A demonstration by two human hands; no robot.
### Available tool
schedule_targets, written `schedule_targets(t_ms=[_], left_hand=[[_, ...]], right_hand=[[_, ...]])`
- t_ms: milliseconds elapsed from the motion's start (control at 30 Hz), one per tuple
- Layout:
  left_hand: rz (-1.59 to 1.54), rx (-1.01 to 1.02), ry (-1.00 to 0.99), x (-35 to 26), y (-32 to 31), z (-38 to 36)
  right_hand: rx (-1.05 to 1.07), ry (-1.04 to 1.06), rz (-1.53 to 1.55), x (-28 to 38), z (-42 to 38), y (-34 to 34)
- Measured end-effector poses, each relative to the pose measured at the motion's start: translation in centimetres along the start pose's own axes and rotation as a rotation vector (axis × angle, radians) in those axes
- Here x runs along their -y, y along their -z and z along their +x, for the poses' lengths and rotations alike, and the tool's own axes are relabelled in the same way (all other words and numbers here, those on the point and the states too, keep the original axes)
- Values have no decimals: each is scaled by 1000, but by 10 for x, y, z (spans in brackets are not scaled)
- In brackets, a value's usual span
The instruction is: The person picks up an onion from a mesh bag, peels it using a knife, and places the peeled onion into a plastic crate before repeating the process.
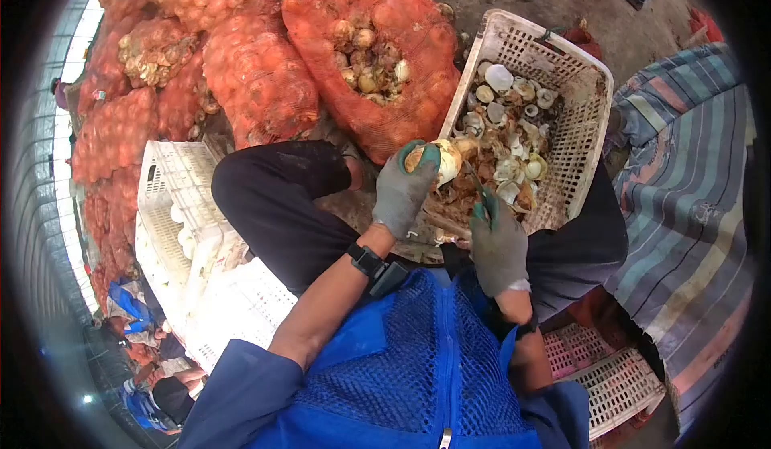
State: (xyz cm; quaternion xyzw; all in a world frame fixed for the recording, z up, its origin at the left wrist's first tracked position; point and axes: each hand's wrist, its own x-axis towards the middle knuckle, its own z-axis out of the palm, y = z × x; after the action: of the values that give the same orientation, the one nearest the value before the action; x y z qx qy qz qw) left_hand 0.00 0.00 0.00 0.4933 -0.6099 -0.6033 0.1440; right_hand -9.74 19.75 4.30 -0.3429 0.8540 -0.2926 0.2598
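An onion (446,165), partly peeled with white flesh and brown skin showing, is gripped in my gloved left hand (403,190). My gloved right hand (498,248) is closed around a small knife (475,177); its thin blade points up toward the onion, and most of the handle is hidden by the fingers. Both hands are over the near left side of a white plastic crate (596,100), which stands tilted between my legs. Inside the crate lie brown onion skins (459,196) and several pale onion pieces (499,78).
An open red mesh sack (434,43) of onions stands just beyond my left hand, with more full sacks (261,71) behind it. White crates (193,168) are on the left. Striped cloth (683,184) drapes at the right. Other people (173,393) sit at the lower left.
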Motion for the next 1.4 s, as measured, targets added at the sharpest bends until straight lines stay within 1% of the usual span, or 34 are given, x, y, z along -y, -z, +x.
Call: schedule_targets(t_ms=[33, 67, 100, 167, 200, 233, 267, 333, 367, 400, 433, 467, 567, 600, 633, 667, 733, 767, 800, 867, 900, 933, 967, 1000, 1067, 1133, 1167, 1200, 1233, 1300, 1333, 1400], left_hand=[[-17, -1, 28, -4, 3, -1], [80, 2, -172, 1, -7, -3], [176, -16, -373, 12, -17, -4], [301, -38, -547, 11, -9, -8], [89, -34, -356, -13, -8, -9], [181, 7, -257, -25, 1, -10], [229, 67, -152, -32, 3, -11], [158, -38, -80, -49, 0, -24], [132, -34, -65, -56, 3, -29], [114, -27, -41, -61, 5, -33], [90, -5, 29, -61, 1, -30], [228, -46, 59, -65, -1, -31], [287, -118, 66, -54, -9, -31], [282, -142, 38, -44, -15, -29], [280, -166, 13, -30, -21, -25], [277, -185, -15, -22, -25, -22], [152, -66, -37, -30, -2, -24], [80, 23, -42, -34, 3, -24], [134, 25, -119, -19, -1, -12], [236, 25, -296, 19, -11, 11], [219, -12, -297, 18, -12, 8], [201, -50, -298, 11, -13, 2], [131, -118, -193, 5, -14, -5], [100, -100, -160, 0, -14, -6], [48, -88, -92, -4, -12, -4], [-29, -63, -78, -11, -11, -9], [-64, -55, -70, -16, -10, -11], [-10, -76, -111, -20, -10, -13], [-21, -69, -105, -17, -10, -12], [-45, -55, -96, -12, -10, -9], [-196, 2, 6, -11, -8, -10], [-202, 10, -8, -11, -5, -11]], right_hand=[[-58, 1, 60, 13, 8, -4], [-110, 16, 123, 23, 16, -6], [-104, -29, 69, 18, 17, 12], [-84, -18, 178, 30, 33, -6], [-84, 4, 244, 32, 38, -13], [-82, 27, 310, 33, 43, -19], [-53, -10, 296, 20, 45, -29], [-110, 118, 175, 5, 45, -34], [-145, 162, 109, 4, 46, -34], [-122, 101, 120, 11, 47, -31], [-67, 4, 115, 17, 48, -25], [-49, -68, 124, 28, 44, -19], [-62, -47, 137, 47, 43, -11], [-102, -5, 81, 27, 46, -17], [-140, 34, 28, -11, 55, -31], [-165, 123, -74, -38, 68, -45], [-211, 333, -342, -90, 87, -67], [-153, 274, -186, -94, 78, -56], [-106, 210, -32, -96, 70, -45], [-131, 431, -243, -54, 58, -21], [-167, 393, -217, -51, 55, -18], [-233, 560, -210, -29, 53, -6], [-69, 115, 345, -5, 47, 6], [77, -334, 903, 15, 42, 16], [57, -33, 857, 3, 35, 10], [48, 41, 906, 5, 33, 9], [40, -37, 987, 8, 35, 8], [31, -111, 1026, 11, 36, 8], [18, -185, 1065, 13, 37, 8], [-9, -322, 1054, 12, 36, 9], [-52, -305, 1006, 12, 35, 7], [9, -225, 816, 23, 32, 16]])
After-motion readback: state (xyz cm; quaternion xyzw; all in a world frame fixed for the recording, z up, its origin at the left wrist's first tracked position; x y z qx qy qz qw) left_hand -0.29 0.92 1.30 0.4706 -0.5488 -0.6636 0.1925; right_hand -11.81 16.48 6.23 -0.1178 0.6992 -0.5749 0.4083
